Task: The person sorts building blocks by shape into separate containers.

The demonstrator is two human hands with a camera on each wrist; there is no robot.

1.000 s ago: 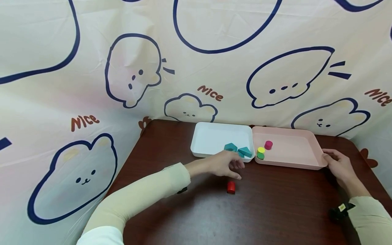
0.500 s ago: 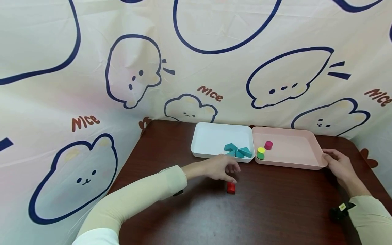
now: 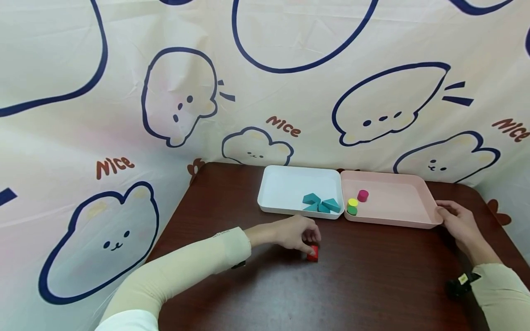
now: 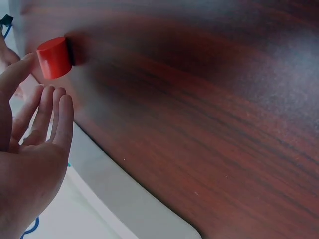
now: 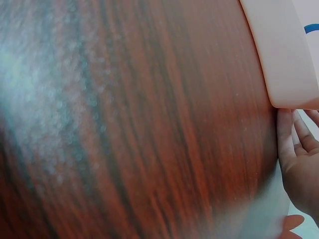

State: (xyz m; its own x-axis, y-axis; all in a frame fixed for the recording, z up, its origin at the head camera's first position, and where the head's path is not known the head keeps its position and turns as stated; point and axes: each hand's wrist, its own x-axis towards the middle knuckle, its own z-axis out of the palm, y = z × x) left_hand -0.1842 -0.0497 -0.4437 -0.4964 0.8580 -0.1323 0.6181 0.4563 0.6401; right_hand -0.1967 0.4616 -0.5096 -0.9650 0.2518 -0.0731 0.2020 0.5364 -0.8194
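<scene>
In the head view, my left hand (image 3: 296,233) hovers by a red cylinder block (image 3: 313,254) on the dark table. From the left wrist view, the thumb is close to the red cylinder block (image 4: 55,58); the fingers of the left hand (image 4: 35,144) lie apart from the thumb. Whether the thumb touches the block is hard to tell. My right hand (image 3: 459,225) rests against the right end of a pink tray (image 3: 397,197). In the right wrist view, the fingers of that hand (image 5: 301,159) are fairly straight at the tray's corner.
Left of the pink tray and against it stands a white tray (image 3: 285,186) holding several teal angular blocks (image 3: 330,205). Inside the pink tray are a yellow block (image 3: 353,202), a green block (image 3: 352,210) and a magenta block (image 3: 363,196). A printed cloth (image 3: 256,101) hangs behind the table.
My left hand has moved back from the white tray's front edge, down towards the red cylinder block, uncovering the teal blocks. The right hand has stayed at the pink tray.
</scene>
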